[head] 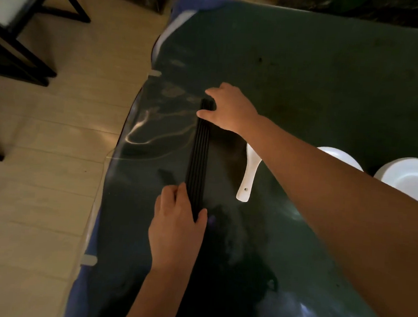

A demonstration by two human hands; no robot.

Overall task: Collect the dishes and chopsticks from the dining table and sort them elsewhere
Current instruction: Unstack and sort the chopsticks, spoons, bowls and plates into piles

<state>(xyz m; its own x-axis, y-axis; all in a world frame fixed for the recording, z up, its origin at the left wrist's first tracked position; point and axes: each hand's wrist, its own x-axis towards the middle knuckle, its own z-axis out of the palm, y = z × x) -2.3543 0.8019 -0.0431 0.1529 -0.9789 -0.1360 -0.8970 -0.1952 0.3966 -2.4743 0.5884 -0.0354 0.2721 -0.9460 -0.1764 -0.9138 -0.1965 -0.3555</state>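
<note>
Several black chopsticks (198, 155) lie side by side in a neat bundle on the dark glass table top (307, 78). My left hand (177, 228) closes around their near ends, thumb on the right side. My right hand (227, 107) rests its fingers over their far ends, pressing on them. A white ceramic spoon (248, 176) lies on the table just right of the bundle, under my right forearm. Behind that forearm sit two white bowls, one (339, 157) partly hidden and a larger one (409, 179) at the right edge.
The table's left edge (119, 152) runs diagonally, with beige tiled floor (41, 171) beyond it. A dark-framed chair (19, 21) stands at the upper left. Dark marble wall panels line the far side.
</note>
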